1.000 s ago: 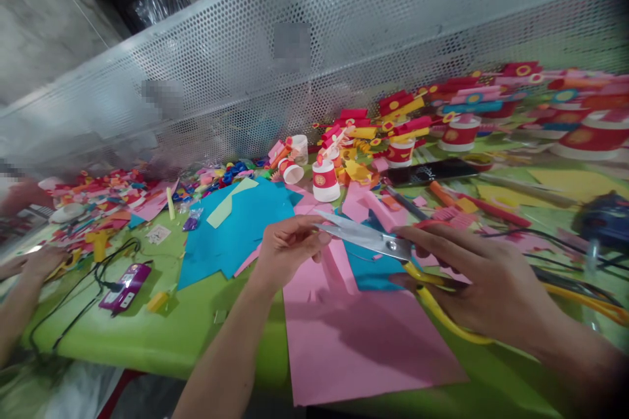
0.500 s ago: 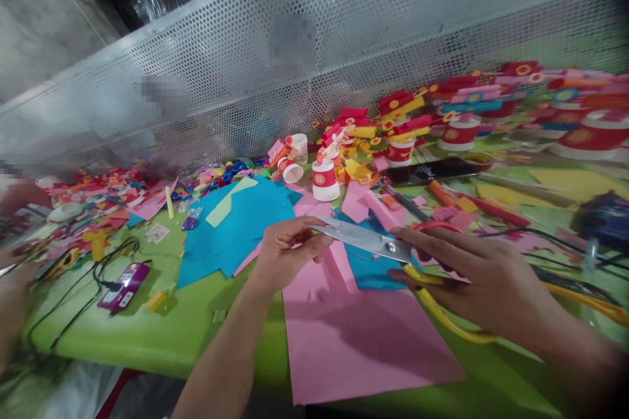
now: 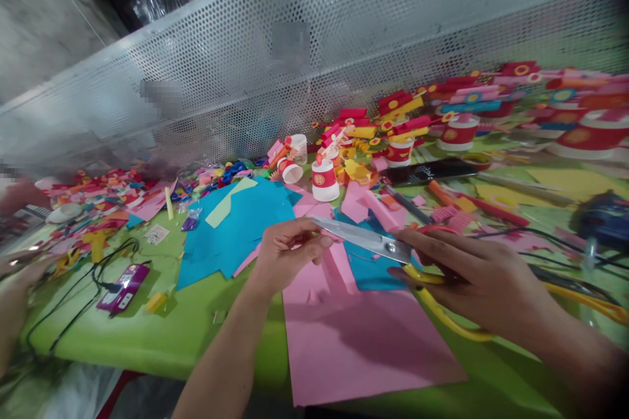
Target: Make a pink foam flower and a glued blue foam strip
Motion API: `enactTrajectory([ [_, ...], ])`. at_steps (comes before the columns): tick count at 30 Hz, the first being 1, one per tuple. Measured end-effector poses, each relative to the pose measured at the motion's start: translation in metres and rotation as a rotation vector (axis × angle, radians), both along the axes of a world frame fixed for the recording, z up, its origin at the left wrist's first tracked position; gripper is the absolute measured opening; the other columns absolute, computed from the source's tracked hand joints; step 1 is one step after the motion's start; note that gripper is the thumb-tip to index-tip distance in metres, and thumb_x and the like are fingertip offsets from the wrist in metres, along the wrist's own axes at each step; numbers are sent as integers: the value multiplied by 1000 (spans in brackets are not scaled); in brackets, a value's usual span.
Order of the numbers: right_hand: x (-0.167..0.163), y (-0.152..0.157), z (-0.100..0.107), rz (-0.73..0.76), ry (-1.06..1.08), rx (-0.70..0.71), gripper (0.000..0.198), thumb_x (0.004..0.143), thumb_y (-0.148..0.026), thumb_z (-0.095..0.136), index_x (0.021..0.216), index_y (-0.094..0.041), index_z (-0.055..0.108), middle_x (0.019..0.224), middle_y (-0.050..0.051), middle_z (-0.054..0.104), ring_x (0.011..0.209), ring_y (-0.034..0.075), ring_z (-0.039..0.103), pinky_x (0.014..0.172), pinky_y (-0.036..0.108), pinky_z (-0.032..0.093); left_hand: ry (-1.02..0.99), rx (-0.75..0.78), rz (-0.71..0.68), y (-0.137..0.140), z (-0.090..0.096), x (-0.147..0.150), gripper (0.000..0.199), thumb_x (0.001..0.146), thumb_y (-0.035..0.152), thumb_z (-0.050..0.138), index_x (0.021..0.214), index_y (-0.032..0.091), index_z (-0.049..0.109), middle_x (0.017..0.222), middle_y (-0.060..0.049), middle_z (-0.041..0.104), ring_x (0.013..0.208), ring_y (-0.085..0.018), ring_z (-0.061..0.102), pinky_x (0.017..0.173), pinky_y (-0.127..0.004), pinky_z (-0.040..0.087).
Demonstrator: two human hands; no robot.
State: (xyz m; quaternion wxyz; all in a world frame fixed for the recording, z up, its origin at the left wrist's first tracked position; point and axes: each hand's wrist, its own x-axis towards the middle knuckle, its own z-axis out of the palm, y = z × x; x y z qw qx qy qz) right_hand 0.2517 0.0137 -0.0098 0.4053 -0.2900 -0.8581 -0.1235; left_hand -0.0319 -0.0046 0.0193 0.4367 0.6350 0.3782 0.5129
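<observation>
While the right hand [image 3: 486,281] curls around the handles of the scissors [image 3: 366,237], holding them above a pink sheet [image 3: 363,347] at the near edge of the bench [image 3: 162,340], the left hand [image 3: 285,255] keeps thumb and fingers close together by the blade tips; whether they pinch anything, I cannot tell.

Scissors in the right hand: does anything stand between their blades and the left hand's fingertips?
Nothing visible does. The right hand holds the scissors by the handles, and the blades reach the left hand at its fingertips. The pink sheet lies below, not between.
</observation>
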Motion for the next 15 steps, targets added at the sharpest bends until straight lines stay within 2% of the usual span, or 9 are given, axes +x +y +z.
enactTrajectory([
  [3,-3,-4,3,17,66,-124,35,92,-34,68,124,-20,66,84,7,75,54,14,64,50,26,50,-54,-34,5,-1,3,3,13,83,32,80,93,23,81,77,-3,75,55,-10,58,53,-24,49],
  [6,-4,-8,4,7,173,-413,45,87,-42,74,124,-19,68,75,3,71,49,13,57,43,24,46,-165,-102,-7,-1,3,9,16,78,32,83,91,23,82,84,-5,79,55,-10,59,53,-24,51],
  [9,-7,-11,1,-3,367,-686,55,77,-53,80,124,-24,72,83,4,76,65,19,68,55,26,57,-297,-205,-38,0,-2,19,17,73,33,88,86,23,83,83,-4,79,54,-9,60,54,-24,51],
  [12,-18,-13,4,87,661,-947,62,65,-51,90,120,-27,74,94,5,79,84,24,74,72,30,62,-411,-354,-59,-1,-11,32,18,67,33,92,80,23,83,72,-1,75,50,-8,58,51,-22,49],
  [14,-28,-16,9,168,811,-1033,61,59,-46,93,114,-27,75,90,3,79,81,22,75,70,28,63,-433,-435,-77,-3,-18,40,19,67,33,92,79,22,83,67,0,72,50,-7,57,51,-22,49],
  [15,-33,-17,12,177,835,-1014,58,61,-45,93,112,-26,75,89,3,78,79,21,74,67,27,62,-430,-460,-79,-4,-22,43,19,68,33,92,80,22,83,68,-1,73,51,-7,58,53,-22,49],
])
